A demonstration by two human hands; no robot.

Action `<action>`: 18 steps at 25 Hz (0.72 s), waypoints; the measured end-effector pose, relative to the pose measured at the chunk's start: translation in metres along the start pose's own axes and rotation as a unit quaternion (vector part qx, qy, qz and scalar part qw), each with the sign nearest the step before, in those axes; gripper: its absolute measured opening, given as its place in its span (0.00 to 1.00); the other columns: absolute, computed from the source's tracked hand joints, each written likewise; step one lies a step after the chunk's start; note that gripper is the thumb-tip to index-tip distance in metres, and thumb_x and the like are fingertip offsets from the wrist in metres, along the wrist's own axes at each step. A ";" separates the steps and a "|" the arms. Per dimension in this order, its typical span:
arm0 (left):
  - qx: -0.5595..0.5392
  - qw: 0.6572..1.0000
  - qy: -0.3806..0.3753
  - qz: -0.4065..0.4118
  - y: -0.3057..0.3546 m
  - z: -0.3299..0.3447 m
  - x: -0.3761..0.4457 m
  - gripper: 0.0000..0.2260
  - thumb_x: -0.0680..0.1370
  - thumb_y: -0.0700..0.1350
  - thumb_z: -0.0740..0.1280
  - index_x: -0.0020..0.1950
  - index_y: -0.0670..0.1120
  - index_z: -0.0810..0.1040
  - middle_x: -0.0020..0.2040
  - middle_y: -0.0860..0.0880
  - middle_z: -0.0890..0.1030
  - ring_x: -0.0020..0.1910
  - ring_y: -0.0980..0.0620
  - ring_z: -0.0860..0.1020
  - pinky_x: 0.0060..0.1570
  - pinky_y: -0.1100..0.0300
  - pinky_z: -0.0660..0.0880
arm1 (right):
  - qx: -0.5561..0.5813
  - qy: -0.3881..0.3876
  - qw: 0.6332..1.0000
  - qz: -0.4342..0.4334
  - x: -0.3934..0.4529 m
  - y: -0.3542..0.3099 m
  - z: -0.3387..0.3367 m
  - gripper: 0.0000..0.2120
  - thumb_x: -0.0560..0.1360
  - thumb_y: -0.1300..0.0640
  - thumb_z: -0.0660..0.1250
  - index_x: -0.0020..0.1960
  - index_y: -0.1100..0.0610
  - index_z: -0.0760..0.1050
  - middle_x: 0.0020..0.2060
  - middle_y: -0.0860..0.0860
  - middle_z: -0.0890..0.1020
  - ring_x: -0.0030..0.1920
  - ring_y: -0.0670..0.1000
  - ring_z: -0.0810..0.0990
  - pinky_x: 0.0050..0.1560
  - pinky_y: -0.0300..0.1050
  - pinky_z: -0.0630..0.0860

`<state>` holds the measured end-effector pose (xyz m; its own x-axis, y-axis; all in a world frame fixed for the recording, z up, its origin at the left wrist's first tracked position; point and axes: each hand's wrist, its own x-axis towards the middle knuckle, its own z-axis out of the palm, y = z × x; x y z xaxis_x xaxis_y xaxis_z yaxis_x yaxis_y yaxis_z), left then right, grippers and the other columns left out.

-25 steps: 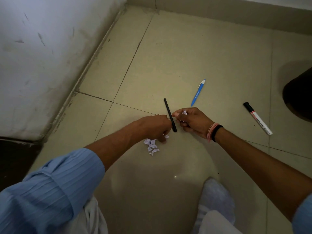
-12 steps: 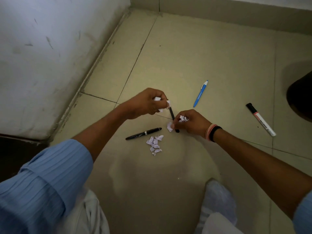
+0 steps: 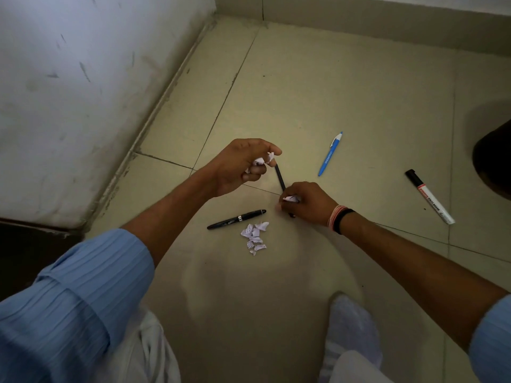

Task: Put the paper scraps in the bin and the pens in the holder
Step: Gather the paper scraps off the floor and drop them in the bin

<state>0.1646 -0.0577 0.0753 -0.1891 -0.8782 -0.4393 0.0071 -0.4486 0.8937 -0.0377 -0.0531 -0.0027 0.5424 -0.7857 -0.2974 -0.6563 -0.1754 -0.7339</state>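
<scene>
My left hand (image 3: 240,164) is raised above the tiled floor, fingers closed on white paper scraps (image 3: 261,160). My right hand (image 3: 307,201) rests low on the floor, pinching more scraps (image 3: 290,199) over the near end of a thin black pen (image 3: 279,176). A small heap of torn paper scraps (image 3: 255,237) lies on the floor between my arms. Just left of it lies a black capped pen (image 3: 236,219). A blue and white pen (image 3: 330,154) lies further off, and a white marker with a black cap (image 3: 430,197) lies to the right.
A white wall (image 3: 83,92) with a skirting edge runs along the left, another wall at the back. A dark round object (image 3: 495,164) sits at the right edge. My socked foot (image 3: 351,330) is at the bottom right.
My left hand rose from the scrap heap with scraps in its fingers, uncovering the black capped pen. My right hand stayed low and closed on another scrap by the thin pen.
</scene>
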 end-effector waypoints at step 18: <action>0.451 0.891 0.019 -0.038 -0.035 -0.002 0.021 0.19 0.72 0.58 0.75 0.42 0.41 0.81 0.40 0.46 0.80 0.35 0.54 0.75 0.33 0.62 0.69 | 0.556 0.060 0.815 0.153 -0.003 0.012 -0.023 0.06 0.77 0.62 0.69 0.47 0.66 0.79 0.29 0.48 0.80 0.26 0.43 0.64 0.21 0.35 0.57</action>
<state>0.1624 -0.0606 0.0346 -0.1218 -0.8632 -0.4899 -0.8006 -0.2064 0.5626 -0.0595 -0.0665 0.0039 0.3439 -0.7552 -0.5581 0.1658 0.6338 -0.7555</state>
